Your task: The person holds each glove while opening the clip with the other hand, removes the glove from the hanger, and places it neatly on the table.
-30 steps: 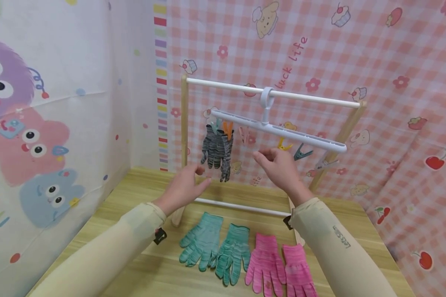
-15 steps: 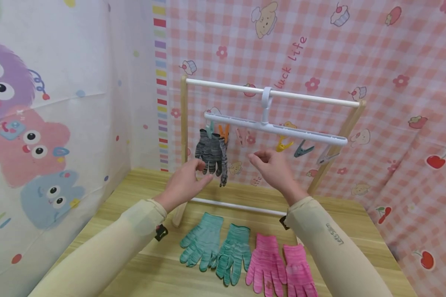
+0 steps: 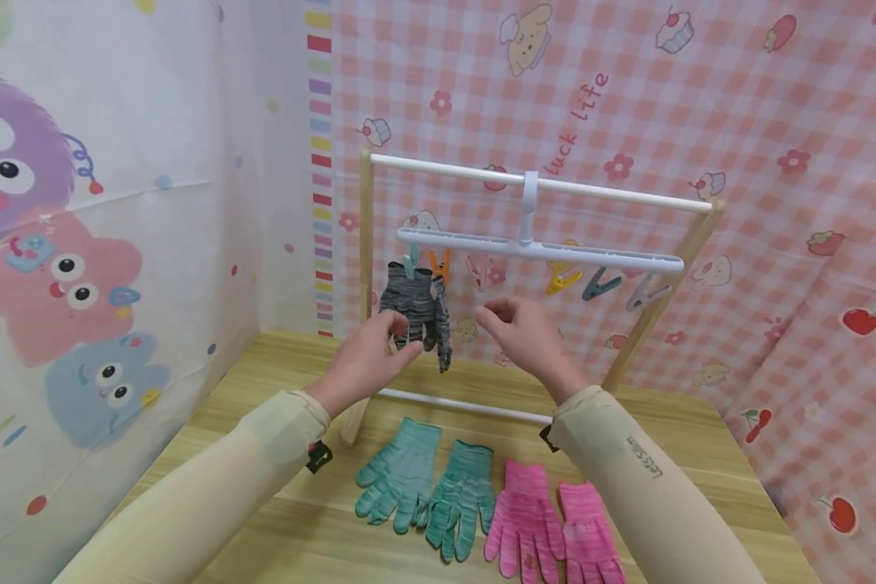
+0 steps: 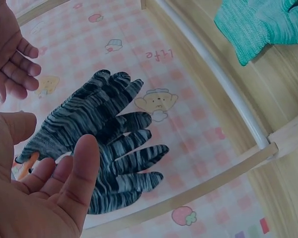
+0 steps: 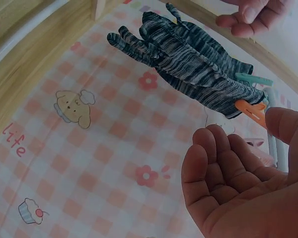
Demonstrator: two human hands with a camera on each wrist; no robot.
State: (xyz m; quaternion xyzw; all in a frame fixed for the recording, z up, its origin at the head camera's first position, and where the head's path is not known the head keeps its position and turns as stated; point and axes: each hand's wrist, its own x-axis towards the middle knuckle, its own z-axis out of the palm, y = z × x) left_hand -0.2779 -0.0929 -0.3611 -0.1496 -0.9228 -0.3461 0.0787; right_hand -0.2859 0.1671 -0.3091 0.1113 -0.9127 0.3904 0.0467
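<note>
Two dark grey striped gloves [image 4: 97, 116] hang from the left end of a white hanger bar [image 3: 591, 257]. A light green clothespin [image 3: 410, 261] and an orange clothespin [image 5: 251, 110] hold their cuffs. My left hand [image 3: 368, 353] is just in front of these gloves, its fingers loosely bent with nothing in them. To their right, my right hand [image 3: 526, 337] hovers below the hanger, relaxed and holding nothing. In the right wrist view its fingers are apart from the orange clothespin. Both hands appear in each wrist view.
The hanger hooks over the rail of a wooden stand [image 3: 366, 235]. Pink, yellow [image 3: 560, 280], teal [image 3: 601, 284] and grey clothespins hang from its bar. On the table lie two green gloves [image 3: 401, 470] and two pink gloves [image 3: 524, 519], in front of the stand's lower white rail [image 3: 474, 405].
The hanger has swung, its left end coming down and its right end rising to nearly level, with the grey gloves shifting left. My right hand has drifted slightly left.
</note>
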